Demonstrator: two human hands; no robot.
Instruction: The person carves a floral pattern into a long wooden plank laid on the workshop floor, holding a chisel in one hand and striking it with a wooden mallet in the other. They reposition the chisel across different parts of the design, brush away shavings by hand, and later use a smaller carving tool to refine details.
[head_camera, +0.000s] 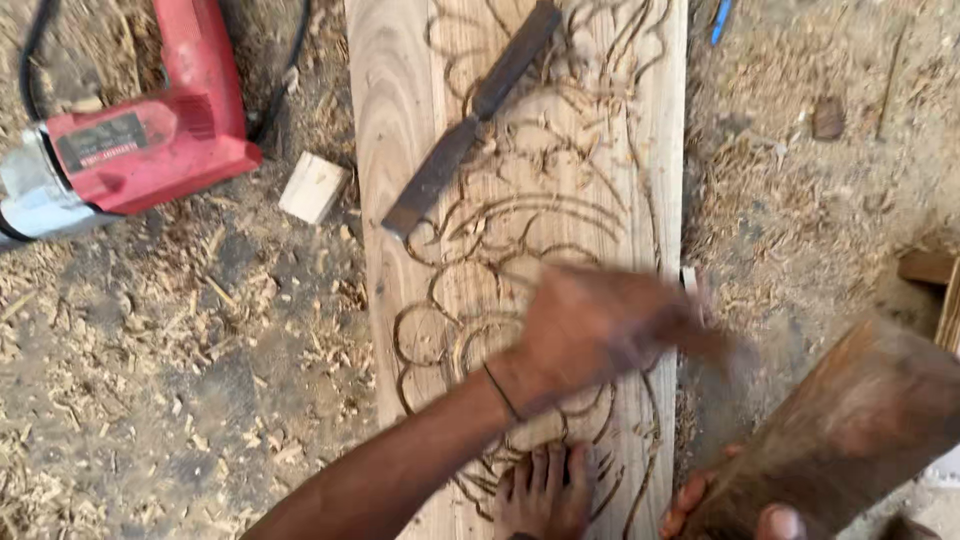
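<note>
Dirt floor (180, 380) strewn with wood shavings, sawdust; daylight.

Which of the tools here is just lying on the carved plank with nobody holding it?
The flat chisel, lying slantwise on the upper part of the carved plank. The red power tool lies off the plank among the shavings, and the wooden mallet is gripped by the right hand.

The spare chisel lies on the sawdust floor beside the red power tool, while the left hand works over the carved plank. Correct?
Not quite. The head view shows the spare chisel lying on the carved plank itself, not on the floor; the red power tool sits apart on the sawdust. The left hand is over the plank, blurred.
</note>
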